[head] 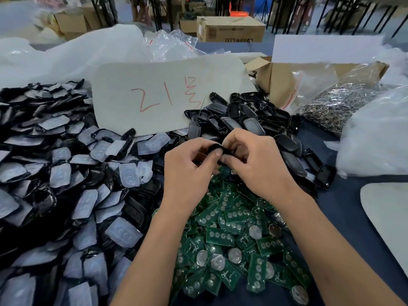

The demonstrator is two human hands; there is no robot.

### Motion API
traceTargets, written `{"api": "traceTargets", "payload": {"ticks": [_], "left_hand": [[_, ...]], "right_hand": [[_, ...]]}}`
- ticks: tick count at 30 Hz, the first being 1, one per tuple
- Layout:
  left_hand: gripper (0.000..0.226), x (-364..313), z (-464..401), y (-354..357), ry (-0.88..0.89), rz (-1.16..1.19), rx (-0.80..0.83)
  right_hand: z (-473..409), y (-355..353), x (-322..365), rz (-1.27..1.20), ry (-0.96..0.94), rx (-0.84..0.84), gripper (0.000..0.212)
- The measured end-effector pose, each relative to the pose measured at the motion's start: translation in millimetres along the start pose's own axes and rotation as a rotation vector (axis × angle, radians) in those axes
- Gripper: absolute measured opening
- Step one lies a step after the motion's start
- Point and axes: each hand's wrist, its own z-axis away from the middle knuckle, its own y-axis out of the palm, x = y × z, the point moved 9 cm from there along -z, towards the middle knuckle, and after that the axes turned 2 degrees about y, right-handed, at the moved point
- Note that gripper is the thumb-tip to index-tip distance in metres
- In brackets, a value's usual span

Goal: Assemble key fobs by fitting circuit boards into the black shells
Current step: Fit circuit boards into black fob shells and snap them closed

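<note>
Green rectangular circuit boards (229, 237), several carrying round silver coin cells, lie heaped on the dark blue worktop (344, 195) closest to the viewer, between the 2 bare forearms. Above that heap, the left hand (187, 171) and right hand (256, 164) meet, fingers curled, both pinching 1 small black plastic key fob shell (217, 149) held in the air just over the boards; whether a board sits inside it cannot be told. To the left spreads a large pile of black shell halves with translucent white rubber button pads (55, 173). Beyond the hands lies a smaller pile of glossy black shell backs (249, 120), and behind it a white card marked in red (159, 98). At right, a clear plastic bag of silver metal rings (335, 102) rests against a brown cardboard box (278, 85)
</note>
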Motion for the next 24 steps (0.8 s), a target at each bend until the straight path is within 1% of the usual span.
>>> {"api": "traceTargets", "payload": {"ticks": [4, 7, 9, 11, 13, 15, 19, 24], "left_hand": [[0.017, 4, -1, -6, -0.044, 0.011, -0.033], [0.013, 9, -1, -11, -0.096, -0.023, -0.067], [0.014, 11, 0, -16, -0.115, -0.059, -0.097], [0.015, 14, 1, -22, -0.140, -0.060, -0.136], [0.016, 17, 5, -23, -0.183, 0.009, -0.153], [0.015, 21, 8, -21, -0.229, 0.115, -0.141], [0.004, 26, 6, -16, -0.288, 0.293, -0.114], [0.010, 27, 5, -19, -0.312, 0.325, -0.157]], "right_hand": [[-1, 0, -1, -0.015, 0.038, -0.021, 0.028], [-1, 0, 2, 0.012, 0.040, -0.005, 0.032], [0, 1, 8, 0.117, 0.000, 0.046, 0.028], [2, 7, 11, 0.239, -0.040, 0.166, 0.023], [6, 17, 7, 0.334, -0.029, 0.325, 0.020], [8, 21, 3, 0.359, -0.001, 0.409, 0.019], [7, 25, 2, 0.375, -0.006, 0.429, 0.019], [9, 30, 1, 0.338, -0.002, 0.428, 0.023]]}}
